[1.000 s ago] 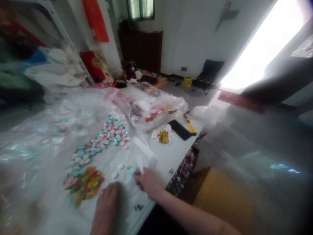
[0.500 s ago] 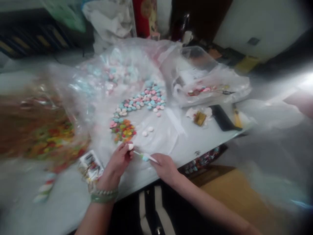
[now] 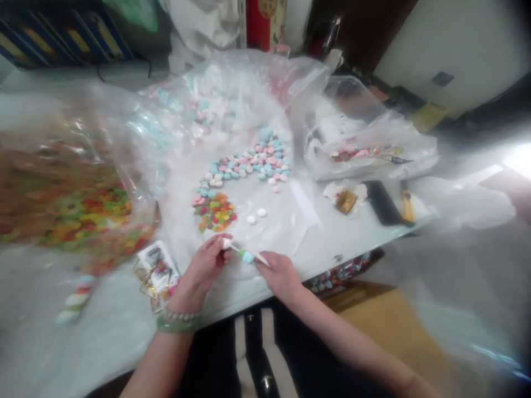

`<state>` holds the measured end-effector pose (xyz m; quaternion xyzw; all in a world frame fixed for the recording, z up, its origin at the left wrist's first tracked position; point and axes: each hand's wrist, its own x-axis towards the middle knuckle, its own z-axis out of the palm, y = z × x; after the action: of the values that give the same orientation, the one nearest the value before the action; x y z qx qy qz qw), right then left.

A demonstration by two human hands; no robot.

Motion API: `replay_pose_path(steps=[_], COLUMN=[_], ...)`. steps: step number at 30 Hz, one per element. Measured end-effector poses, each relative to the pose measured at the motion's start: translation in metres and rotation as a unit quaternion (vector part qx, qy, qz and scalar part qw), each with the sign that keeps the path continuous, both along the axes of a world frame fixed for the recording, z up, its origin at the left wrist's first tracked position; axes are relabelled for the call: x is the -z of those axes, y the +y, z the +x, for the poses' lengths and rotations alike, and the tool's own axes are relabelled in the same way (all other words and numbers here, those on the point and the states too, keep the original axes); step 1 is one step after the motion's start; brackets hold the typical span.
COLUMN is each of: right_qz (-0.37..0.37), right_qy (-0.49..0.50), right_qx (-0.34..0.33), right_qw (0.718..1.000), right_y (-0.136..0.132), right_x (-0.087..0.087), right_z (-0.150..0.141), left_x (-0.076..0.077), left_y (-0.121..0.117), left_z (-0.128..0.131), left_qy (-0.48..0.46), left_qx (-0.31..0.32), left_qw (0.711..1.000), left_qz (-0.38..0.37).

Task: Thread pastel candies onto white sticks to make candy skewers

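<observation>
My left hand (image 3: 203, 266) pinches a small round white piece (image 3: 226, 243), candy-like, between its fingertips. My right hand (image 3: 282, 277) is closed on a white stick (image 3: 263, 258). A light blue round piece (image 3: 248, 256) and a green piece (image 3: 241, 252) sit on the stick near its left end. A thin pale length runs from them to the white piece, touching or entering it; I cannot tell which. Beyond my hands lie small red, orange, yellow and green gummy pieces (image 3: 218, 213) and a curved row of pink, blue and white round pieces (image 3: 249, 162).
A clear plastic bag (image 3: 199, 83) of pastel pieces spreads behind. Another bag of colourful gummies (image 3: 91, 213) lies left, near a striped coloured stick (image 3: 78, 299) and a card with gold wires (image 3: 157, 268). On the right are a black flat object (image 3: 384, 203) and a yellow cutter (image 3: 408, 205).
The whole view has shifted slightly, so the table things appear lower right or higher. Both hands keep their hold, and the white piece stays at the stick's thin end.
</observation>
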<state>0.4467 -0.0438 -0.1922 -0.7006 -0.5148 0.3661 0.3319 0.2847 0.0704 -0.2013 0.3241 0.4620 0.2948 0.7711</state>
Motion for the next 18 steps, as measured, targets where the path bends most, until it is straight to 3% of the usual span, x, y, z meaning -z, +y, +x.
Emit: replay_pose_path(steps=[10, 15, 18], right_qz=[-0.031, -0.065, -0.078], right_qy=[-0.116, -0.087, -0.064], right_qx=[-0.052, -0.01, 0.016], right_qw=[0.991, 0.994, 0.995], right_y=[-0.006, -0.006, -0.005], right_x=[0.013, 0.017, 0.019], right_z=[0.0, -0.004, -0.005], left_x=[0.003, 0.009, 0.016], left_y=[-0.012, -0.024, -0.03], left_z=[0.013, 0.022, 0.025], left_qy=[0.041, 0.046, 0.085], left_qx=[0.021, 0.007, 0.008], left_qw=[0.998, 0.997, 0.99], left_qz=[0.032, 0.053, 0.11])
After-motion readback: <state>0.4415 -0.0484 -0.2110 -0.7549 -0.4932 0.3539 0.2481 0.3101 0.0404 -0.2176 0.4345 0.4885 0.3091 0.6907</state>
